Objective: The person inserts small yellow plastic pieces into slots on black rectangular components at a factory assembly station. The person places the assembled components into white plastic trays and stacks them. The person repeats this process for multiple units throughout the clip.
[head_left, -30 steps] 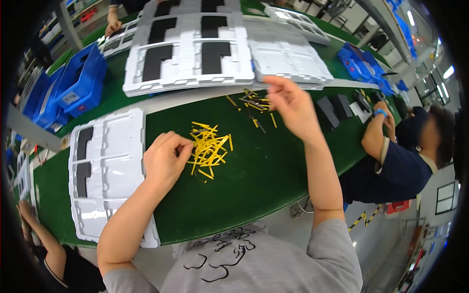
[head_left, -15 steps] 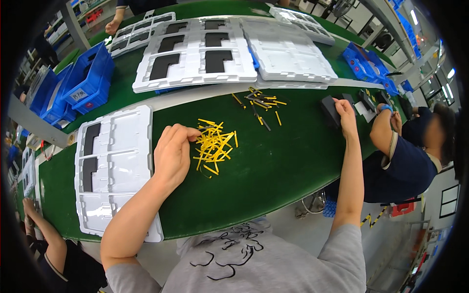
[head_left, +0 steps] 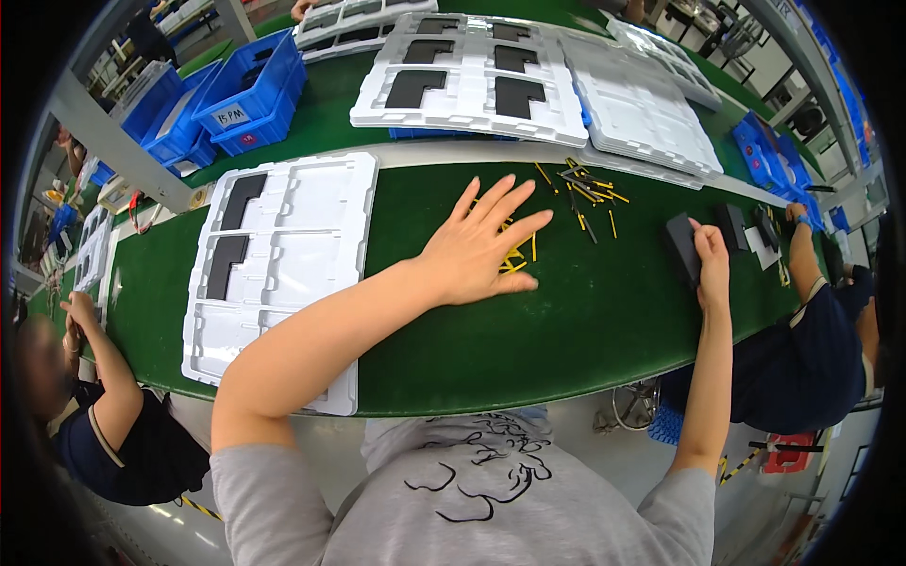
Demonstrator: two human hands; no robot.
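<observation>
My left hand (head_left: 483, 243) is open, its fingers spread over a pile of thin yellow strips (head_left: 514, 257) on the green table. The hand covers most of the pile. At the right, my right hand (head_left: 713, 266) grips a dark, flat, block-like piece (head_left: 681, 250) by its right side, close to the tabletop. Beyond my left fingers lies a loose heap of black-and-yellow strips (head_left: 587, 187). Left of my left forearm, a white plastic tray (head_left: 304, 241) carries two black L-shaped pieces (head_left: 226, 267) in its left compartments.
A larger white tray (head_left: 472, 121) with several black pieces stands at the back, beside stacked white trays (head_left: 651, 141). Blue bins (head_left: 250, 99) are at the far left, another blue bin (head_left: 769, 156) at the right. Co-workers (head_left: 793, 368) sit on both sides.
The view has turned, shifting the table's contents rightward. My left hand has gone from pinching at the pile's left edge to spreading open over it. My right hand keeps hold of the dark piece.
</observation>
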